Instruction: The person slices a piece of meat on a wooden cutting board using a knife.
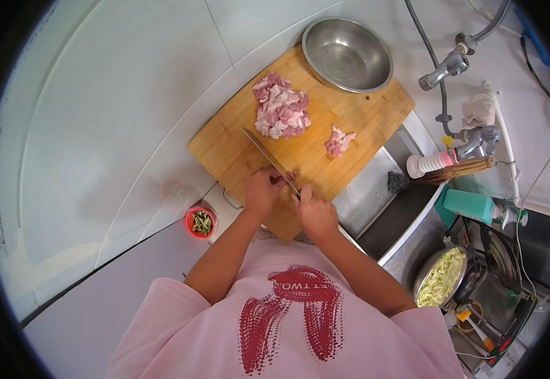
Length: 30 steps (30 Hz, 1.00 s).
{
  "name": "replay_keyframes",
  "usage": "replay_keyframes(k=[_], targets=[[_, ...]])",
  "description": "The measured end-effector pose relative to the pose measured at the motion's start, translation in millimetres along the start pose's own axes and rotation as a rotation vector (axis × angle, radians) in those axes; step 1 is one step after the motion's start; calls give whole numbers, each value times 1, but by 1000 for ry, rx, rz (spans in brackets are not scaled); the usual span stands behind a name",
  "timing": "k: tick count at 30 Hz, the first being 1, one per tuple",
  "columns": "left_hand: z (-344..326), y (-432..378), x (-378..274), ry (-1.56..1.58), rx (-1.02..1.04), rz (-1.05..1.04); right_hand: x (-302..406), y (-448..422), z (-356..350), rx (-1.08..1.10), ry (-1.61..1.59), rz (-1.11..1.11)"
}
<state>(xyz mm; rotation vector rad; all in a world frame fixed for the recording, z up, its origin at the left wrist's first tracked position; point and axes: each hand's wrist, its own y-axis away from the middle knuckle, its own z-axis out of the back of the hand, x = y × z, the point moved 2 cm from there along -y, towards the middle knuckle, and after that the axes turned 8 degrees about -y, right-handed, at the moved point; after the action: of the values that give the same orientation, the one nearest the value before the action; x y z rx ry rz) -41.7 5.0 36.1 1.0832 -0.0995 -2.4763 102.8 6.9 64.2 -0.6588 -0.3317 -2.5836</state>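
My right hand [317, 211] grips the dark handle of a kitchen knife [268, 154], whose blade points up and left across a wooden cutting board [227, 137]. Close against the blade, my left hand [261, 192] has its fingers bent around a small piece of meat [294, 174], mostly hidden by the fingers and knife. Beyond the knife tip lies a large heap of cut raw meat [282, 109], pink with pale fat. A smaller clump of raw meat [339, 141] sits apart to the right. At the board's far end rests a stainless steel bowl [346, 57].
The board lies partly over a steel sink [365, 189] holding a dark scouring pad [398, 182]. Taps [445, 71] and a hose jut from the right wall. A pan of chopped pale-green vegetables [440, 277] stands lower right. A red container with green scraps [201, 222] is left.
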Motion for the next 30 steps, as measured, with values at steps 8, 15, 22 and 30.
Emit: replay_keyframes(k=[8,15,22,30], targets=[[-10,-2,3,-89,-68,-52,-7,10,2,71,-44,-84],[-9,-4,14,-79,-100,40,-16,29,1,69,-27,-82],[-2,-11,24,158,25,93,-24,29,1,21,-131,-122],[-11,-9,23,524,202,222,-16,7,12,4,-194,-103]])
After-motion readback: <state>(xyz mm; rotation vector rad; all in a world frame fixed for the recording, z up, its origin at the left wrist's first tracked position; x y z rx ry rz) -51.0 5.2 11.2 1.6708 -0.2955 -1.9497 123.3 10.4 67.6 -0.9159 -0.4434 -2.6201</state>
